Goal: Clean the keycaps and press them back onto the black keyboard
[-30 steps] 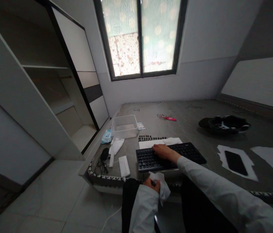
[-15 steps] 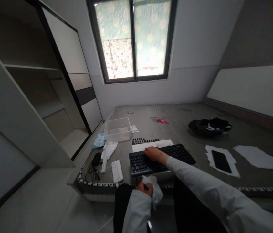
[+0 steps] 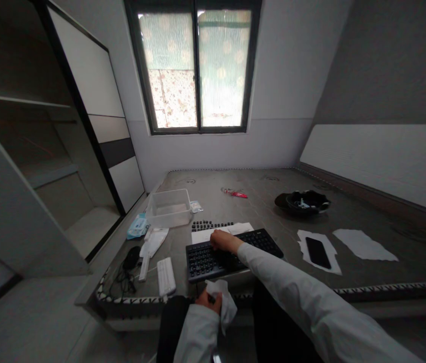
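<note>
A black keyboard [image 3: 202,264] lies at the near edge of the mattress. My right hand [image 3: 225,241] rests on its upper middle part, fingers curled down onto the keys; anything within them is hidden. In front of the keyboard, over my lap, my left hand [image 3: 208,301] is closed around a crumpled white tissue [image 3: 227,305]. A small dark bit shows between the left fingers, too small to name. Behind the keyboard are a white sheet of paper [image 3: 202,236] and rows of loose black keycaps [image 3: 207,225].
To the left are a clear plastic bin [image 3: 169,217], a blue packet [image 3: 137,227], a black mouse with cable [image 3: 132,257] and a white power strip [image 3: 166,276]. Rightward lie a phone [image 3: 318,252] on paper, another paper sheet [image 3: 365,244] and a dark cap [image 3: 307,202]. Further back is a red item [image 3: 240,194].
The whole view has shifted, so things appear further left and slightly lower. My right hand stays on the keyboard and my left hand still grips the tissue.
</note>
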Available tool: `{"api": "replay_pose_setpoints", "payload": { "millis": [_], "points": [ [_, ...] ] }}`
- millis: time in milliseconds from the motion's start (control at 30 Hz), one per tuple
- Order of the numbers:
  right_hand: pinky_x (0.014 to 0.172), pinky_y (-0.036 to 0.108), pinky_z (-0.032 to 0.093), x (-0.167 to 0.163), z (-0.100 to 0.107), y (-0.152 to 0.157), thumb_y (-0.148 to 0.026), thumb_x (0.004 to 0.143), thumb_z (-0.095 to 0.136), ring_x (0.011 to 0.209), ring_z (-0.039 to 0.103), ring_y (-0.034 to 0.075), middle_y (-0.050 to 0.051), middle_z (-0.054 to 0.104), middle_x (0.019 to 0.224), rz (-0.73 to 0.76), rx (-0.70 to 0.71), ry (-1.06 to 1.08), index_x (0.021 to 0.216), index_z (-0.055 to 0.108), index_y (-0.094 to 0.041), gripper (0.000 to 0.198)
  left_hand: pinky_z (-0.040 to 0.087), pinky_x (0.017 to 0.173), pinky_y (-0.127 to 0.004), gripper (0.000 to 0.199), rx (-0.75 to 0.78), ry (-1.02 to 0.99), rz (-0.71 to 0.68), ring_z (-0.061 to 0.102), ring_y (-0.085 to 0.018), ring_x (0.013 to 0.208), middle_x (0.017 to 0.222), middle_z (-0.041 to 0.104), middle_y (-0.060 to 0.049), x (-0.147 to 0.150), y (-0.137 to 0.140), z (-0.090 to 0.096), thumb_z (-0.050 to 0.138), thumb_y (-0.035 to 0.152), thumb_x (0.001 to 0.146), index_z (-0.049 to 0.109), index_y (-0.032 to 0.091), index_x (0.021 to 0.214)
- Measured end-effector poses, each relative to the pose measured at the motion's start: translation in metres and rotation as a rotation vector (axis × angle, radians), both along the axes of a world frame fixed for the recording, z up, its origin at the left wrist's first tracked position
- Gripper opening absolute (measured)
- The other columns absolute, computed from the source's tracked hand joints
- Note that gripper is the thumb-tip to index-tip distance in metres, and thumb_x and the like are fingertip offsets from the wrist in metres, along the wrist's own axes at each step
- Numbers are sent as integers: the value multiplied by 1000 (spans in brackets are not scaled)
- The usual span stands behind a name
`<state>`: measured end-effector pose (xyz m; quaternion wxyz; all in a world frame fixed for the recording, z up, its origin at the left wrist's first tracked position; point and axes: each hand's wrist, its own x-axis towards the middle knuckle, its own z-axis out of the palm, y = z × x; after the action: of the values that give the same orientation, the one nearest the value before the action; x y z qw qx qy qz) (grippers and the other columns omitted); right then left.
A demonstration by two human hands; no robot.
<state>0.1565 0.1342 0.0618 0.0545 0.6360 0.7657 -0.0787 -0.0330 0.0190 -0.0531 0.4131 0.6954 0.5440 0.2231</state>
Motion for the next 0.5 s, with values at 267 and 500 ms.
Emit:
{"api": "replay_pose_setpoints", "payload": {
  "millis": [267, 500],
  "points": [
    [85, 25, 51, 5, -4, -2, -17, 75, 75, 100, 73, 24, 14, 79, 100, -47, -3, 74, 102, 79, -15, 27, 55, 97, -38, 32, 3, 67, 4, 71, -32, 110, 115, 78, -17, -1, 2, -5, 58, 42, 82, 70, 21, 102],
    [85, 24, 52, 0, -1, -5, -16, 74, 77, 100, 73, 24, 15, 77, 106, -89, -8, 94, 98, 80, -15, 25, 55, 98, -36, 34, 12, 26, -1, 71, -31, 112, 117, 78, -17, 0, -1, -1, 58, 38, 83, 70, 19, 108]
  ]
}}
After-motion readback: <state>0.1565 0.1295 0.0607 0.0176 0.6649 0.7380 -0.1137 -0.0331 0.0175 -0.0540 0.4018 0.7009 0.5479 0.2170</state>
